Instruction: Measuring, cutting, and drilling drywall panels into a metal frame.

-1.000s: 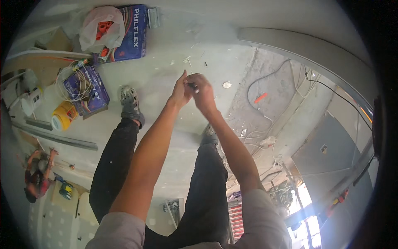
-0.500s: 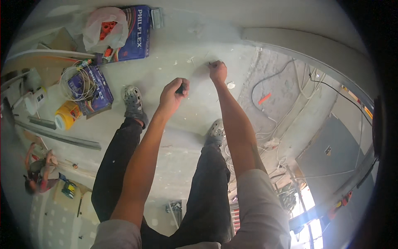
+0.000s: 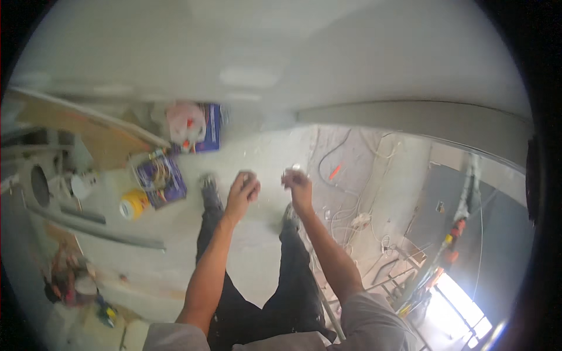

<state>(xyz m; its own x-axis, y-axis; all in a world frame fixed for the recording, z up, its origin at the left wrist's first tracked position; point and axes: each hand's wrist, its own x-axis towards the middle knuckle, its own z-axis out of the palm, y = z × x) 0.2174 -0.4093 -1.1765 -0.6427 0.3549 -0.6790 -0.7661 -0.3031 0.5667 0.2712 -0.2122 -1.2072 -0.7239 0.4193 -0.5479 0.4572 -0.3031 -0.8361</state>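
My left hand (image 3: 246,188) is closed in mid-air, its fingers curled around something I cannot make out. A short gap to its right, my right hand (image 3: 297,184) has its fingertips bent together; whatever they hold is too blurred to name. Both forearms reach up from the lower edge, above my dark-trousered legs (image 3: 290,263) and grey clogs. Left of my hands lie a yellow tub (image 3: 133,204), a purple box with coiled cable (image 3: 167,184) and a blue box (image 3: 212,131) topped by a pale plastic bag of orange fittings (image 3: 184,126).
A pale wall (image 3: 281,52) and grey beam (image 3: 410,114) span the top. Cables and an orange piece (image 3: 335,172) lie at right, near a metal frame (image 3: 410,263) and bright window (image 3: 456,298). A co-worker (image 3: 70,275) crouches at lower left beside boards and metal strips (image 3: 105,234).
My hands, together a second ago, came apart and now hang level, lower in the picture. The view has tilted, showing more wall, with floor objects shifted downward.
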